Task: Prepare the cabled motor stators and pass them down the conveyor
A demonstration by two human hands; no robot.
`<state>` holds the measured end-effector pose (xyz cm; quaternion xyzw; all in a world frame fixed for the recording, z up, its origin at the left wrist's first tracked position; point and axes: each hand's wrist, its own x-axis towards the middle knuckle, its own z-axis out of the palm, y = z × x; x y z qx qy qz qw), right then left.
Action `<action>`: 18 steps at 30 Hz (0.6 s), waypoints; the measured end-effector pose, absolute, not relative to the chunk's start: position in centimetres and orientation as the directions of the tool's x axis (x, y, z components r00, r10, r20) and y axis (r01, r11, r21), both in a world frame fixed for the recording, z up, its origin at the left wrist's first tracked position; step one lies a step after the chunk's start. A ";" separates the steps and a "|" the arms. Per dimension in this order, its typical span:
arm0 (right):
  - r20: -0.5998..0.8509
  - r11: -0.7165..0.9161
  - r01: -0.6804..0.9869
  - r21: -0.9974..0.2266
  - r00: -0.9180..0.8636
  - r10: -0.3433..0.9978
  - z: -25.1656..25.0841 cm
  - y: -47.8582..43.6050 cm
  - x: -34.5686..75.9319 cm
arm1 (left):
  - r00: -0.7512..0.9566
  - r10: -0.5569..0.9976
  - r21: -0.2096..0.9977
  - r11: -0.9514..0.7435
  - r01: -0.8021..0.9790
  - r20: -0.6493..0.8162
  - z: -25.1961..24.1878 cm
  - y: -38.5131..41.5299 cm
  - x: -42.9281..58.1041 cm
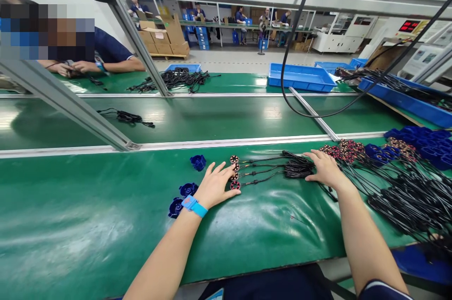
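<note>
Rings point(235, 183) lie in a row against the left hand point(213, 186).

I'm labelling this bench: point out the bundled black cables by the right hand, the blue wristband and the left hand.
Bundled black cables point(298, 168), head view: middle of the bundle.
Blue wristband point(199, 209), head view: strap beside its box.
Left hand point(212, 188), head view: back of the hand.

Mostly green, black and blue.
We see a green bench point(88, 248) across the frame, black cables point(299, 169) right of centre, copper, black and red rings point(234, 159) at centre, deep-blue cups point(197, 163) left of centre, our bright-blue strap point(199, 208), a blue bin point(300, 85) upper right, our white-striped navy sleeve point(383, 289) lower right.
</note>
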<state>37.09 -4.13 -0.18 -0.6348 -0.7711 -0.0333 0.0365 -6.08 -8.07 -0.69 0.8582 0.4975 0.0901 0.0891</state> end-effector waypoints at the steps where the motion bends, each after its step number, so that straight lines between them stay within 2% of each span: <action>1: 0.142 0.197 0.980 0.011 -0.197 0.970 -0.3 -3.8 36.7 | 0.479 0.876 0.237 -0.479 0.845 0.061 -0.6 -8.0 -5.9; 4: 0.249 0.212 0.975 -0.061 -0.191 0.949 -0.3 -3.1 35.5 | 0.459 0.887 0.209 -0.459 0.864 0.051 0.1 -8.1 -5.9; 7: 0.343 0.307 0.895 -0.324 -0.192 0.919 0.1 -3.2 35.9 | 0.390 0.912 0.142 -0.406 0.903 0.129 1.5 -9.2 -7.3; 8: 0.403 0.310 0.860 -0.406 -0.136 0.905 0.2 -3.4 36.5 | 0.340 0.925 0.109 -0.360 0.927 0.169 2.0 -9.9 -8.2; 10: 0.520 0.223 0.818 -0.531 0.107 0.847 0.4 -3.7 38.1 | 0.228 0.946 0.038 -0.243 0.969 0.228 3.0 -11.4 -10.2; 13: 0.603 0.023 0.758 -0.652 0.500 0.622 0.1 -3.9 40.7 | 0.134 0.968 -0.041 -0.129 0.991 0.213 3.8 -13.7 -13.0; 16: 0.628 -0.045 0.721 -0.692 0.631 0.456 -0.4 -3.7 42.5 | 0.117 0.981 -0.084 -0.105 0.991 0.152 3.6 -14.9 -14.4; 18: 0.640 -0.073 0.737 -0.672 0.628 0.443 -0.7 -3.7 43.0 | 0.128 0.984 -0.115 -0.114 0.987 0.121 3.2 -15.1 -14.3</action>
